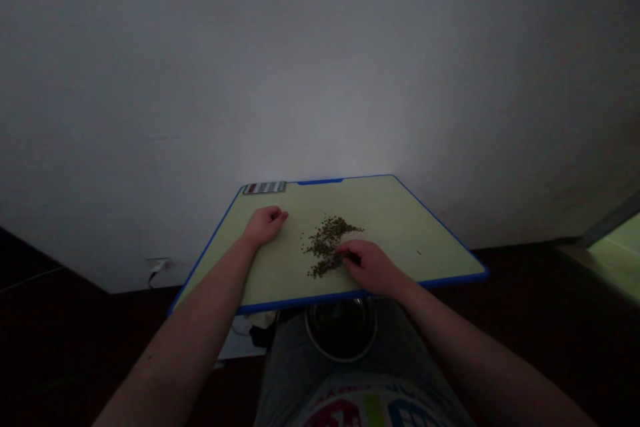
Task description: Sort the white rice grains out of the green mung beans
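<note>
A loose heap of small green-brown beans (325,237) lies spread over the middle of a pale yellow board with a blue rim (400,213). Whitish grains (353,236) lie among the beans and at the heap's right side. My right hand (367,263) is at the heap's right edge, its fingertips pinched together at the beans; what they hold, if anything, is too small to make out. To the left of the heap my left hand (265,224) rests on the board with its fingers curled closed, and nothing shows in it.
A phone-like slab (264,188) lies at the board's far left corner. Under the near edge, a metal bowl (341,330) sits on my lap. A pale wall (320,80) stands behind the board. One dark speck (419,252) lies at the right.
</note>
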A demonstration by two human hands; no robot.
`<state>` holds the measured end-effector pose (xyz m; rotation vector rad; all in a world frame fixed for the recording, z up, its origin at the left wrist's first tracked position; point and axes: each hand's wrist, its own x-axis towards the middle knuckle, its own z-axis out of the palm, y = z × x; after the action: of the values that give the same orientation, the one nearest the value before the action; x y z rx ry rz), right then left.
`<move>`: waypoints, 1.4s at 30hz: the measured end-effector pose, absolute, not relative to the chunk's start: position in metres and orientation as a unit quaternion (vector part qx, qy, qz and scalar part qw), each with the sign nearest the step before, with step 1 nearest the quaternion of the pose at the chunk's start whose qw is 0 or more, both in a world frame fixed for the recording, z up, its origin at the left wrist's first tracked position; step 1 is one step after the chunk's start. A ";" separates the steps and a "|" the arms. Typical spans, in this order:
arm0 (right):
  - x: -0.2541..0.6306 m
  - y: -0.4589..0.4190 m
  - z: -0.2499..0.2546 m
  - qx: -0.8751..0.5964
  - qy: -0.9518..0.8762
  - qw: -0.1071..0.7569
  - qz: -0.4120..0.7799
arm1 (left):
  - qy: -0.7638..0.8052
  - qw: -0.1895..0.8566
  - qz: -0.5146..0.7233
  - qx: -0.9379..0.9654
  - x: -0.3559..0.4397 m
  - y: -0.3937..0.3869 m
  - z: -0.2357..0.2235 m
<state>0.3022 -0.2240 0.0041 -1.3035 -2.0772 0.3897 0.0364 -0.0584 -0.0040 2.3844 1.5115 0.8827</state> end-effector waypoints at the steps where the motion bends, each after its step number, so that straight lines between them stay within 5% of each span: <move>1: 0.301 -0.224 0.004 -0.496 -0.791 0.324 0.149 | 0.509 0.097 0.295 0.803 0.036 -0.058 -0.004; 42: 0.312 -0.231 0.004 -0.425 -0.813 0.332 0.218 | 0.507 0.115 0.312 0.795 0.039 -0.059 -0.006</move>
<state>0.3118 -0.2314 0.0042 -1.1098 -2.1247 0.5698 0.0387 -0.0592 -0.0058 2.3290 1.4866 0.9147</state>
